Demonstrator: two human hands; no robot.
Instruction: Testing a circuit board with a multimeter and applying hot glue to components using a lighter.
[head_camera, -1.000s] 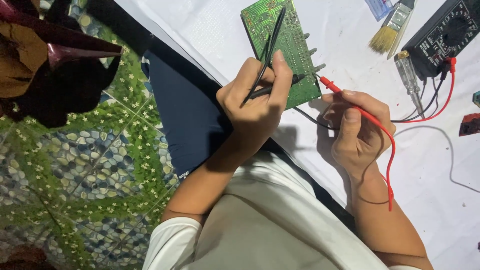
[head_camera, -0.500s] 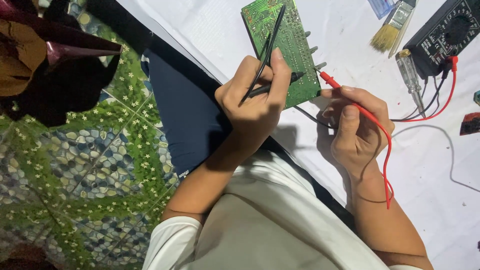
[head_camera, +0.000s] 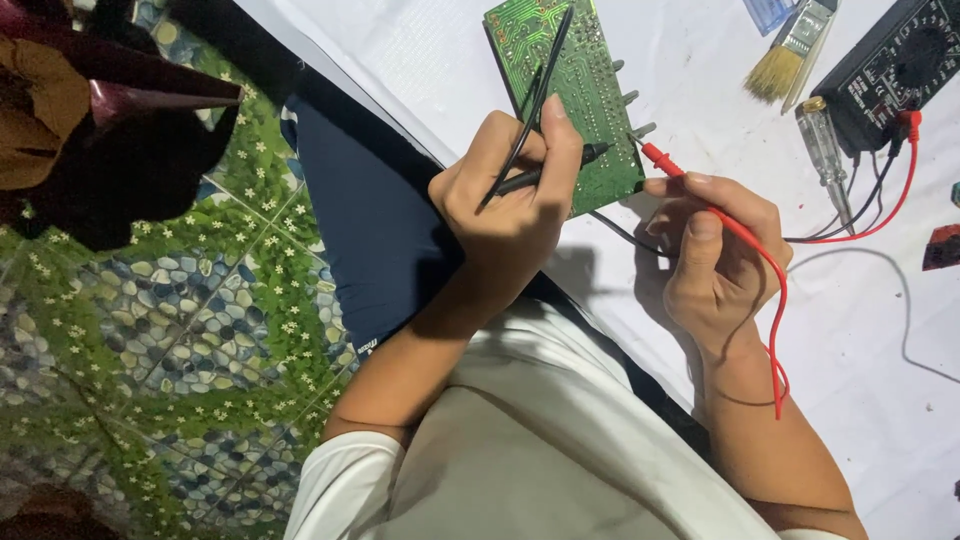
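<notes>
A flat green circuit board (head_camera: 575, 90) is lying on a white cloth (head_camera: 690, 40) that covers the table. The board is a thin rectangle. Its top is shiny green with lots of tiny pale lines and dots, and little grey metal legs are sticking out along its right edge.

The left hand (head_camera: 510, 205) is curling tight around a thin black probe (head_camera: 530, 110), shaped like a long pencil. The probe is leaning across the board, and the thumb is pressing on the board's lower edge. A second dark stick is also poking out of this fist toward the right.

The right hand (head_camera: 715, 260) is pinching a red probe (head_camera: 668, 160) between thumb and fingers, with its sharp tip touching the board's right edge. A bendy red wire (head_camera: 775, 310) is running from it down over the wrist.

A black meter (head_camera: 890, 70) is sitting at the top right, with red and black wires plugged in. Beside it are lying a clear screwdriver (head_camera: 825, 150) and a paintbrush (head_camera: 785, 60) with soft yellow bristles.

A floor mat (head_camera: 200, 330) with green leaves and blue pebbles is showing on the left.
</notes>
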